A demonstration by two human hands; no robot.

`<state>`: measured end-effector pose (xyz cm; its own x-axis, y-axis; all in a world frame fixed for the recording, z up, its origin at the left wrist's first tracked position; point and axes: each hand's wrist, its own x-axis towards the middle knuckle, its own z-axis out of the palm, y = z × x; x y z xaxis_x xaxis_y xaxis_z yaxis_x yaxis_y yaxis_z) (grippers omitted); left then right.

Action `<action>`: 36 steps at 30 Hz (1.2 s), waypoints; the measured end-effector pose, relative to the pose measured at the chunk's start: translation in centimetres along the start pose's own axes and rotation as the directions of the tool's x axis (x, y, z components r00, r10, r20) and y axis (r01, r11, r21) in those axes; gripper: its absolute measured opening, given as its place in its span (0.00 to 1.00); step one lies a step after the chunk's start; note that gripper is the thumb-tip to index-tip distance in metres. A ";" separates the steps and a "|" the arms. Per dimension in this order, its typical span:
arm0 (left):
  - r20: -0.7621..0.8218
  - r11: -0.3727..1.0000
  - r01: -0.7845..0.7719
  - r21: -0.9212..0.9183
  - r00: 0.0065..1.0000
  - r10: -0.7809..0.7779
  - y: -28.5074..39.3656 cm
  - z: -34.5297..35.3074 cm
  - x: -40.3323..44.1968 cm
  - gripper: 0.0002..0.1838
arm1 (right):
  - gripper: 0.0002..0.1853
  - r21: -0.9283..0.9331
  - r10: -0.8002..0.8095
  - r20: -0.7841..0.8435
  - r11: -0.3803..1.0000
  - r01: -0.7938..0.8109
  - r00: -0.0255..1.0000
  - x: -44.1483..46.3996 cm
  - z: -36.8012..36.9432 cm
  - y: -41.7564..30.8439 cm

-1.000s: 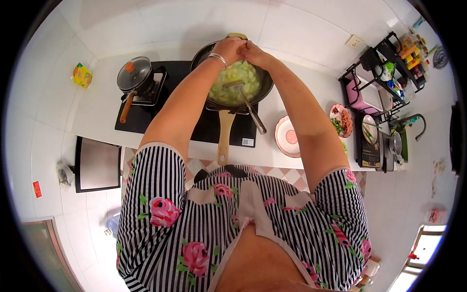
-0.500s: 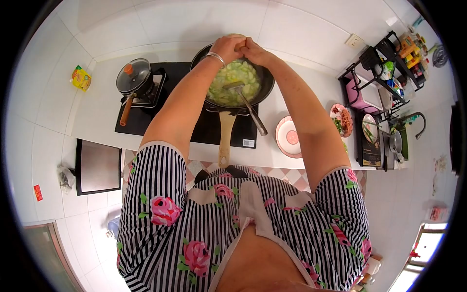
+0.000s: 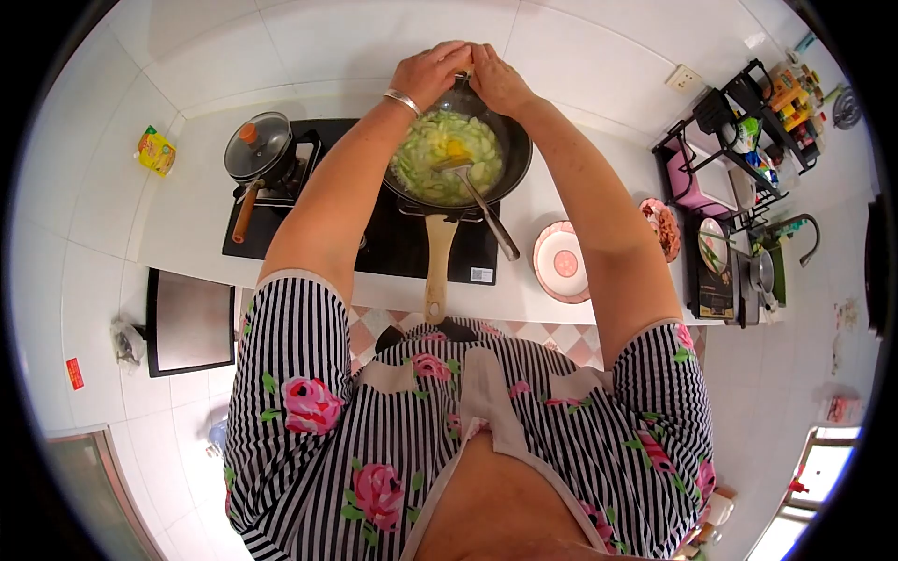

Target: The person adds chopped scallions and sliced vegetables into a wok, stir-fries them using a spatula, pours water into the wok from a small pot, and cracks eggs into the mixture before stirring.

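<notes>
My left hand (image 3: 430,75), with a silver bangle at its wrist, and my right hand (image 3: 499,82) meet over the far rim of the wok (image 3: 516,166). Between their curled fingers is an eggshell (image 3: 465,69), mostly covered by them. Below, pale green sliced vegetables (image 3: 421,150) lie in liquid, with a yellow egg yolk (image 3: 456,148) among them. A metal spatula (image 3: 488,215) rests in the wok, its blade partly sunk and its handle leaning over the near right rim. The wok's pale handle (image 3: 437,271) points toward me.
A lidded saucepan (image 3: 257,154) stands on the left of the black stove (image 3: 374,252). To the right are a pink-rimmed plate (image 3: 561,264), a plate of chopped meat (image 3: 662,229) and a black rack (image 3: 720,140). A yellow packet (image 3: 155,152) sits at the far left.
A yellow yolk now shows in the wok. Both hands have risen slightly away from the food and spread a little apart at the wrists. The spatula stays in place.
</notes>
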<state>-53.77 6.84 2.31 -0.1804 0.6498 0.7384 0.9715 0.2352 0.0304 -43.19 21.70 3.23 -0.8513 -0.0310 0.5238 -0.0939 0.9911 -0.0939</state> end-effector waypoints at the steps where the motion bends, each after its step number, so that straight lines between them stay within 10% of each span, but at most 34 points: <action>1: -0.051 0.996 -0.043 0.073 0.998 0.047 -0.4 -0.1 0.3 0.28 | 0.25 -0.023 -0.011 -0.031 1.000 0.010 0.999 0.2 -0.5 -0.5; 15: 0.000 0.950 -0.237 0.205 0.970 0.242 0.4 -0.8 -2.5 0.28 | 0.38 -0.172 0.095 -0.090 0.979 -0.109 0.991 -2.8 1.3 -2.9; 27: 0.089 0.986 -0.167 -0.007 0.982 0.167 3.7 -0.9 -3.7 0.19 | 0.37 0.182 0.344 -0.002 0.923 -0.338 0.939 -7.0 0.8 -5.4; 29: 0.111 0.989 0.012 -0.150 0.994 0.005 5.3 -1.3 -3.3 0.24 | 0.33 0.550 0.447 0.048 0.734 -0.397 0.893 -7.1 2.3 -4.5; 32: 0.213 0.893 0.219 -0.394 0.966 -0.143 8.3 -2.2 -2.3 0.37 | 0.29 0.902 0.549 0.365 -0.008 -0.432 0.752 -8.5 -4.1 -6.9; 36: 0.376 0.720 0.303 -0.624 0.925 -0.063 15.0 -6.3 -1.7 0.42 | 0.21 0.928 0.654 0.326 -0.086 -0.361 0.682 -12.8 -6.0 -6.6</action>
<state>-37.93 4.72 5.73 -0.2862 0.8574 0.4277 0.7409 -0.0850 0.6662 -28.58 16.29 2.23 -0.8108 0.5850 0.0197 -0.1636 -0.1943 -0.9672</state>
